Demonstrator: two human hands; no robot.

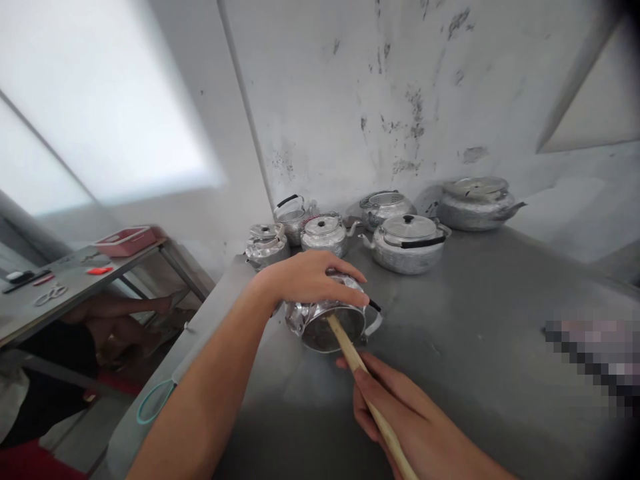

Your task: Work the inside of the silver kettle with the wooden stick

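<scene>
A dented silvery metal kettle (296,321) lies tipped over on the grey table, its round opening facing me. My left hand (323,279) grips its upper side from above, thumb and fingers spread over the metal. Its handle with a black grip (374,307) hangs out on the right. My right hand (393,393) is wrapped round a pale wooden stick (347,345). The stick's far end reaches into the kettle's opening, and that tip is partly hidden in the dark inside.
Several metal kettles, among them a lidded kettle (410,253) and a large kettle (473,210), stand along the wall. A teal loop (155,401) hangs at the left edge. A second table holds a pink tray (129,243) and scissors (51,295). A seated person's legs (117,317) show beneath.
</scene>
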